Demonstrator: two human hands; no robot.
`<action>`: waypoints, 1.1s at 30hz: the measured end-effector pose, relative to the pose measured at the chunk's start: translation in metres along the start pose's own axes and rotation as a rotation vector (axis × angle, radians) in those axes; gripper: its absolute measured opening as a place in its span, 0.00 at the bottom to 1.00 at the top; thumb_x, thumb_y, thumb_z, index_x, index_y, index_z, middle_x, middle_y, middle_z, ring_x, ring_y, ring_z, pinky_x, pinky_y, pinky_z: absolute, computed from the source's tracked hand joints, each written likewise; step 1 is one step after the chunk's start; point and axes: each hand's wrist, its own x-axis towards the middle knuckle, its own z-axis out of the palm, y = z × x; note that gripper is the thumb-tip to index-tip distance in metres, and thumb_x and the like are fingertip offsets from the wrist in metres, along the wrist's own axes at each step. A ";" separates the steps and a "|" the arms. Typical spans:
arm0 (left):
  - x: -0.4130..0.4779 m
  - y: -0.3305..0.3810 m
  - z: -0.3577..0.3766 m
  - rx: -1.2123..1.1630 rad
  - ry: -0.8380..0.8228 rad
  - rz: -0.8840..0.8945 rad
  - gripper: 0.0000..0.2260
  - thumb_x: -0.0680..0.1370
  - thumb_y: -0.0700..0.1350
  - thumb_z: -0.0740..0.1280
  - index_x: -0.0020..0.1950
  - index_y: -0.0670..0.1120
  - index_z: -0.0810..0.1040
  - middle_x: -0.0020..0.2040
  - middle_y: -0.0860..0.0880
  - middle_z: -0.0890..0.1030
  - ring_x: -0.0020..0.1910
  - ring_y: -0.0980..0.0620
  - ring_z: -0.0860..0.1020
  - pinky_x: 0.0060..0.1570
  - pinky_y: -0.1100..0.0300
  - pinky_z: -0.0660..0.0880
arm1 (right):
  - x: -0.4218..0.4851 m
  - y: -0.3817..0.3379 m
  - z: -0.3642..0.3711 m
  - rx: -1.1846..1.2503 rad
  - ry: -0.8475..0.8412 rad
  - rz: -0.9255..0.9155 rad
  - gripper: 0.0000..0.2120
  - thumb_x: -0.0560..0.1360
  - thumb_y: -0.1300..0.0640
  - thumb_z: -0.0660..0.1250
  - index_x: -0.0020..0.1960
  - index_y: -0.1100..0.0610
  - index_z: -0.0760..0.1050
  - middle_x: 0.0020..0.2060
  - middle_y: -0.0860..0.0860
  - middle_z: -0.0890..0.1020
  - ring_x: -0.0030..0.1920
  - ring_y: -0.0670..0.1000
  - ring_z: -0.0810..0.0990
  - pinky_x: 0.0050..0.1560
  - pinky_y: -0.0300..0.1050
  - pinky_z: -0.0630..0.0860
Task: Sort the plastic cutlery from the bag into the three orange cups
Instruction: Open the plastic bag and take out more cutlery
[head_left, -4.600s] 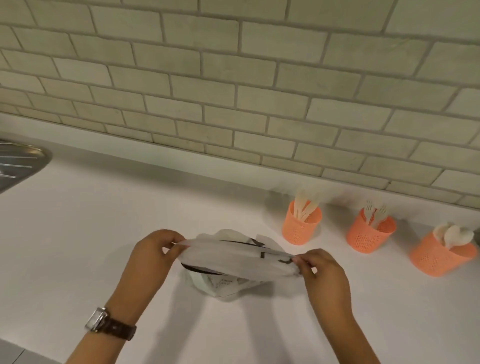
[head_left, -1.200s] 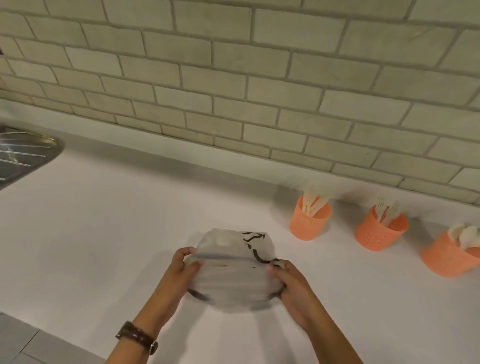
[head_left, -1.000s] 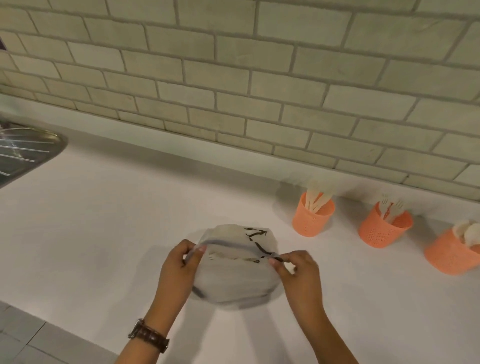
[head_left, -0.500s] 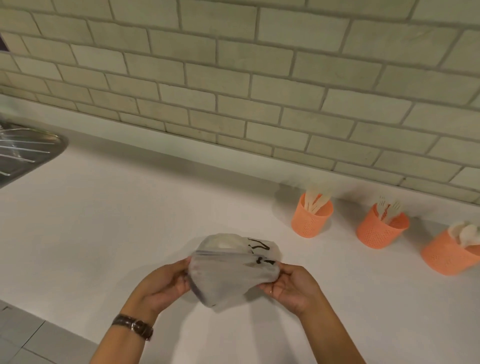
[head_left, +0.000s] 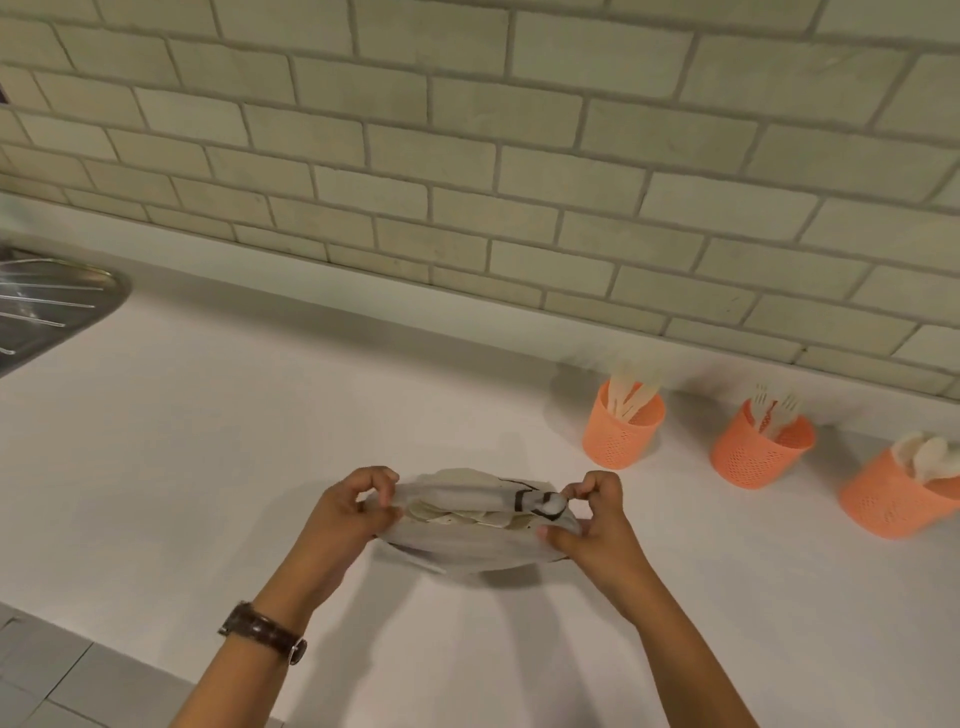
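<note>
A white plastic bag (head_left: 467, 543) with black print lies on the white counter (head_left: 208, 441). My left hand (head_left: 348, 514) pinches its left edge and my right hand (head_left: 592, 519) pinches its right edge, holding the mouth apart. Pale cutlery (head_left: 457, 512) shows inside the opening. Three orange mesh cups stand to the right near the wall: the left cup (head_left: 621, 434) holds knives, the middle cup (head_left: 758, 447) holds forks, the right cup (head_left: 893, 496) holds spoons.
A steel sink drainer (head_left: 47, 306) sits at the far left. A tiled brick wall (head_left: 467, 156) runs behind the counter. The counter's front edge (head_left: 104, 636) runs at lower left, with grey floor tiles below it. A watch is on my left wrist.
Both hands have shifted from cupping the bag's sides to pinching its top edges, pulling the mouth wider so that cutlery inside shows. The cups have not moved.
</note>
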 end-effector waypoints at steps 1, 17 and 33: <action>-0.001 0.000 0.000 0.148 0.019 0.047 0.21 0.69 0.30 0.67 0.25 0.54 0.76 0.47 0.53 0.75 0.44 0.54 0.74 0.39 0.69 0.69 | -0.001 0.000 0.000 -0.036 -0.006 -0.046 0.24 0.69 0.74 0.67 0.45 0.48 0.61 0.47 0.46 0.72 0.38 0.46 0.76 0.38 0.37 0.72; 0.000 0.051 0.020 1.013 -0.111 0.149 0.47 0.67 0.38 0.73 0.74 0.62 0.48 0.62 0.58 0.50 0.42 0.53 0.76 0.37 0.61 0.79 | 0.012 -0.062 -0.004 -1.017 -0.148 -0.066 0.52 0.64 0.57 0.74 0.75 0.41 0.43 0.58 0.49 0.64 0.32 0.48 0.71 0.27 0.38 0.65; 0.001 0.020 0.040 0.943 -0.141 0.201 0.43 0.65 0.40 0.74 0.73 0.56 0.53 0.68 0.55 0.53 0.43 0.52 0.75 0.36 0.61 0.76 | 0.024 -0.035 0.051 -1.156 -0.259 -0.103 0.26 0.72 0.69 0.61 0.69 0.61 0.65 0.65 0.57 0.70 0.65 0.56 0.72 0.64 0.43 0.67</action>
